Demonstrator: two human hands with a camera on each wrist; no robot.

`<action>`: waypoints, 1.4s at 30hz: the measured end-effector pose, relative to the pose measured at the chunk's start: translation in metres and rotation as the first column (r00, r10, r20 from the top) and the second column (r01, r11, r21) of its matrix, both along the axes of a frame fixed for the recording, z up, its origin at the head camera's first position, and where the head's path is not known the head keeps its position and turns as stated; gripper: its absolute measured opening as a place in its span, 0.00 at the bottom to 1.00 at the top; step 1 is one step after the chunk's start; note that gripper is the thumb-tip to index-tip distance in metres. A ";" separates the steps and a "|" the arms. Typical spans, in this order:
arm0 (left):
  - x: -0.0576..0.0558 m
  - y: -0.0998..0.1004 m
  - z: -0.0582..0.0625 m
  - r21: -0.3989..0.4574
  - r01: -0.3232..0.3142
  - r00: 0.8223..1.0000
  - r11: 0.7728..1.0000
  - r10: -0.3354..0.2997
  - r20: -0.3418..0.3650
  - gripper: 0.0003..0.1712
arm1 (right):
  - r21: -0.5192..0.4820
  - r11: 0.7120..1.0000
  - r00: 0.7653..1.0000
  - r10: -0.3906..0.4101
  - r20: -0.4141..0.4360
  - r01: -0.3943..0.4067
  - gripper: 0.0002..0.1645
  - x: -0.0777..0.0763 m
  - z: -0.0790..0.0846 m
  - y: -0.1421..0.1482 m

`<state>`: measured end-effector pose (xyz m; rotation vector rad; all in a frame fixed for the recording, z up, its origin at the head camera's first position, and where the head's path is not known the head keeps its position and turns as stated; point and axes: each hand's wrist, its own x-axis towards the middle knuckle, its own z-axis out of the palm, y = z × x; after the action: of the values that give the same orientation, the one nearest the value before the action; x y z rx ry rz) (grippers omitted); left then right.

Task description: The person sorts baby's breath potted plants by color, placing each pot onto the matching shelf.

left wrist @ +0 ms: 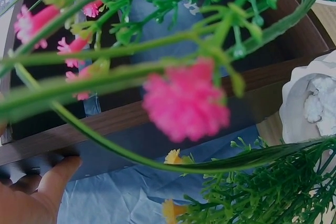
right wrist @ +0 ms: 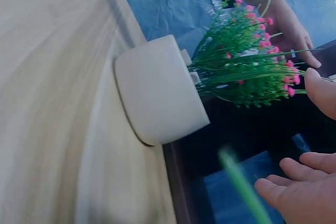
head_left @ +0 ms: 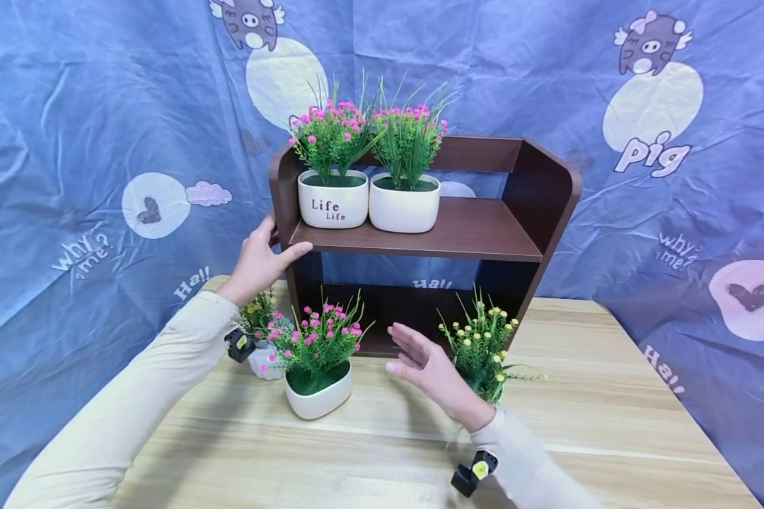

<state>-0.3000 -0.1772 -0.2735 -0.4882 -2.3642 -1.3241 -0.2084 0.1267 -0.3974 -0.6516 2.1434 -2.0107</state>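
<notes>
A dark brown two-tier shelf (head_left: pixel 477 219) stands on the wooden table. My left hand (head_left: pixel 261 258) holds its left side panel, thumb at the front edge and fingers on the outer face. My right hand (head_left: pixel 429 367) hovers before the lower tier, fingers spread and holding nothing. Just left of it, a white pot of pink flowers (head_left: pixel 318 399) sits on the table. On the upper tier stand two white pots side by side: one lettered pot (head_left: pixel 334 212) and one plain pot (head_left: pixel 404 212), both with pink flowers. In the left wrist view, pink blossoms (left wrist: pixel 186 100) partly cover the shelf.
Yellow flowers (head_left: pixel 484 339) stand at the right front of the shelf, their pot mostly hidden by my right arm. A small white pot (head_left: pixel 266 360) with yellow flowers is at the left, behind the pink plant. A blue printed cloth (head_left: pixel 134 106) hangs behind the table (head_left: pixel 611 396).
</notes>
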 end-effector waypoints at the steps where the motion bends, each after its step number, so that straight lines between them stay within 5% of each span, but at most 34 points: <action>1: 0.000 0.000 0.000 -0.002 0.000 1.000 1.000 0.000 0.000 0.44 | -0.002 1.000 1.000 0.002 0.005 -0.002 0.45 0.000 -0.002 -0.001; 19: -0.001 -0.002 -0.002 -0.006 -0.006 1.000 1.000 0.006 0.008 0.45 | -0.011 1.000 0.994 0.023 0.110 -0.022 0.46 -0.002 -0.038 -0.022; 42: -0.003 -0.004 -0.006 -0.012 -0.017 1.000 1.000 0.017 0.017 0.44 | 0.015 0.995 0.991 0.093 0.100 -0.095 0.43 -0.017 -0.061 -0.060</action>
<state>-0.3034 -0.1807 -0.2790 -0.4614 -2.3859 -1.3119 -0.2258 0.0662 -0.4581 -0.6238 2.0346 -1.9296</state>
